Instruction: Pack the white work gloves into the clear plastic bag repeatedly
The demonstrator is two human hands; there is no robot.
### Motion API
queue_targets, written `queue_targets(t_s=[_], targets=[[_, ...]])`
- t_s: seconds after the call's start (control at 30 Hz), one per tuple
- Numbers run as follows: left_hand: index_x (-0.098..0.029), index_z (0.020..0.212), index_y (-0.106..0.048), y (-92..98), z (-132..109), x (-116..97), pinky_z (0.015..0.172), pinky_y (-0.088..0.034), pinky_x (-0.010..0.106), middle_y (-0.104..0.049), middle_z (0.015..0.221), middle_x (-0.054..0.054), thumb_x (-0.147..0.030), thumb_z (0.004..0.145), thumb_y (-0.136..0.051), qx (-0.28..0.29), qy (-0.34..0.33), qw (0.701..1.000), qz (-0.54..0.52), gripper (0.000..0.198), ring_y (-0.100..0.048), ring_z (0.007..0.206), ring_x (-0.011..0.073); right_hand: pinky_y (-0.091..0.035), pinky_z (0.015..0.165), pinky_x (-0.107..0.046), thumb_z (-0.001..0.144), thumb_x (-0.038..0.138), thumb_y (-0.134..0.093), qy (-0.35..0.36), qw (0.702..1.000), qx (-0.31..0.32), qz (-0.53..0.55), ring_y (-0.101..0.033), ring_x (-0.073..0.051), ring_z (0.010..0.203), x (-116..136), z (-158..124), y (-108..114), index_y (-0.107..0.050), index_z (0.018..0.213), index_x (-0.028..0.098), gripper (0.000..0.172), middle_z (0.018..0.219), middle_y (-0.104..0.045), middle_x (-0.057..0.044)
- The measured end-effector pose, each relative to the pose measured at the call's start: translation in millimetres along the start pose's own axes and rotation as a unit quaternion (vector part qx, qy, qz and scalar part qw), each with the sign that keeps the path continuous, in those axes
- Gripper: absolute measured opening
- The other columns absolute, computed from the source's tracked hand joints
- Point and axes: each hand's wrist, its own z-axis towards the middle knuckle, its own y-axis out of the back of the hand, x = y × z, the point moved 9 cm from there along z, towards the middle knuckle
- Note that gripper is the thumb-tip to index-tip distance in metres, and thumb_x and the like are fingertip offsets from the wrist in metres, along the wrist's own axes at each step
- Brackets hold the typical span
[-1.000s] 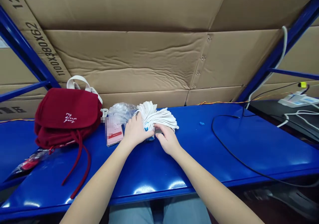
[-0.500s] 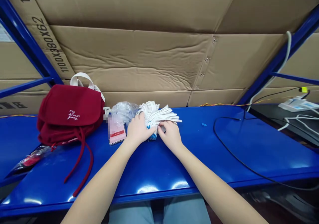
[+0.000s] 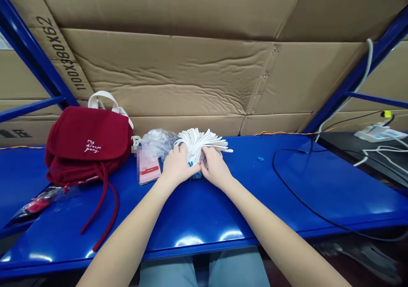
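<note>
A bundle of white knit gloves (image 3: 200, 140) stands on the blue shelf, its folded ends fanned out toward the cardboard behind. Blue trim shows at the near end, partly covered by my hands. My left hand (image 3: 177, 163) is wrapped round the left side of the bundle, thumb pointing inward. On the right side, my right hand (image 3: 215, 164) grips the gloves, its fingers curled over their top. Both thumbs nearly meet at the near end of the bundle.
Left of the bundle lie a crumpled clear plastic bag (image 3: 157, 140) and a pink card in a clear holder (image 3: 149, 170). A dark red backpack (image 3: 89, 140) sits farther left. A black cable (image 3: 296, 195) loops across the right side. Cardboard (image 3: 191, 74) stands behind.
My right hand has shifted slightly up and over the gloves, and the two fanned clumps are now gathered closer together. My left hand stays in place. The view has shifted slightly.
</note>
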Motion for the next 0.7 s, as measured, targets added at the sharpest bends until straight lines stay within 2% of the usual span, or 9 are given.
queue_targets(t_s=[0.13, 0.2, 0.27, 0.33, 0.4, 0.5, 0.57, 0.63, 0.7], targets=[[-0.013, 0.125, -0.038, -1.1, -1.2, -2.7, 0.082, -0.041, 0.039, -0.053, 0.113, 0.017, -0.054, 0.066, -0.058, 0.006, -0.013, 1.000, 0.006, 0.075, -0.053, 0.103, 0.0355, -0.046, 0.083, -0.039, 0.080, 0.015, -0.044, 0.022, 1.000, 0.014, 0.007, -0.050, -0.026, 0.100, 2.1, -0.8, -1.2, -0.032, 0.139, 0.015, 0.061, 0.112, -0.051, -0.015], [-0.012, 0.125, -0.039, -0.6, -1.8, -2.9, 0.081, -0.042, 0.039, -0.053, 0.113, 0.017, -0.055, 0.066, -0.057, 0.002, -0.009, 1.000, 0.011, 0.075, -0.053, 0.102, 0.0352, -0.047, 0.080, -0.038, 0.080, 0.017, -0.045, 0.001, 1.000, -0.008, 0.012, -0.051, -0.026, 0.100, -2.5, -1.9, 1.1, -0.040, 0.132, 0.014, 0.053, 0.110, -0.052, -0.014], [-0.013, 0.125, -0.039, 0.0, -2.4, -2.4, 0.081, -0.042, 0.038, -0.054, 0.113, 0.016, -0.056, 0.068, -0.056, -0.003, -0.003, 1.000, 0.014, 0.074, -0.053, 0.102, 0.0348, -0.048, 0.076, -0.037, 0.080, 0.021, -0.047, -0.031, 0.999, -0.028, 0.014, -0.053, -0.025, 0.094, -9.0, -3.3, 3.1, -0.053, 0.112, 0.014, 0.033, 0.101, -0.054, -0.012], [-0.013, 0.126, -0.038, 0.8, -3.1, -1.8, 0.082, -0.041, 0.038, -0.054, 0.114, 0.016, -0.056, 0.070, -0.053, -0.006, -0.001, 1.000, 0.014, 0.072, -0.053, 0.104, 0.0343, -0.047, 0.073, -0.035, 0.081, 0.023, -0.048, -0.049, 0.998, -0.037, 0.021, -0.054, -0.023, 0.086, -12.9, -4.8, 4.0, -0.058, 0.091, 0.017, 0.016, 0.090, -0.055, -0.010], [-0.013, 0.129, -0.036, 1.5, -4.0, -2.4, 0.085, -0.040, 0.039, -0.053, 0.117, 0.017, -0.058, 0.071, -0.053, -0.005, -0.008, 1.000, 0.013, 0.075, -0.053, 0.106, 0.0350, -0.047, 0.076, -0.034, 0.081, 0.023, -0.049, -0.041, 0.997, -0.049, 0.045, -0.054, -0.022, 0.087, -12.1, -6.1, 6.6, -0.058, 0.088, 0.018, 0.013, 0.090, -0.055, -0.009], [-0.011, 0.135, -0.030, 1.3, -5.7, -5.2, 0.092, -0.036, 0.043, -0.049, 0.126, 0.020, -0.066, 0.063, -0.057, 0.001, -0.024, 1.000, 0.018, 0.094, -0.049, 0.111, 0.0389, -0.046, 0.080, -0.032, 0.080, 0.021, -0.050, -0.034, 0.993, -0.070, 0.092, -0.055, -0.021, 0.092, -12.4, -9.1, 9.6, -0.059, 0.095, 0.018, 0.017, 0.095, -0.057, -0.009], [-0.010, 0.138, -0.027, 0.9, -6.4, -6.1, 0.095, -0.034, 0.045, -0.047, 0.128, 0.021, -0.066, 0.058, -0.061, 0.001, -0.024, 0.999, 0.028, 0.104, -0.048, 0.112, 0.0403, -0.046, 0.075, -0.031, 0.076, 0.019, -0.052, -0.074, 0.989, -0.044, 0.117, -0.056, -0.020, 0.085, -19.8, -10.9, 1.5, -0.060, 0.086, 0.019, 0.012, 0.088, -0.059, -0.007], [-0.008, 0.138, -0.025, -0.5, -6.0, -5.9, 0.094, -0.035, 0.044, -0.048, 0.127, 0.021, -0.060, 0.059, -0.063, 0.001, -0.018, 0.999, 0.034, 0.103, -0.048, 0.112, 0.0396, -0.046, 0.066, -0.028, 0.073, 0.018, -0.053, -0.129, 0.982, -0.001, 0.139, -0.056, -0.017, 0.071, -28.9, -13.7, -11.8, -0.058, 0.073, 0.019, 0.005, 0.074, -0.061, -0.003], [-0.008, 0.139, -0.025, -3.1, -4.6, -4.1, 0.091, -0.037, 0.042, -0.049, 0.125, 0.021, -0.055, 0.060, -0.063, 0.008, -0.012, 0.999, 0.030, 0.099, -0.049, 0.111, 0.0390, -0.044, 0.060, -0.026, 0.071, 0.017, -0.053, -0.162, 0.974, 0.028, 0.154, -0.055, -0.015, 0.061, -33.4, -15.9, -21.9, -0.057, 0.067, 0.019, 0.006, 0.064, -0.060, -0.001]])
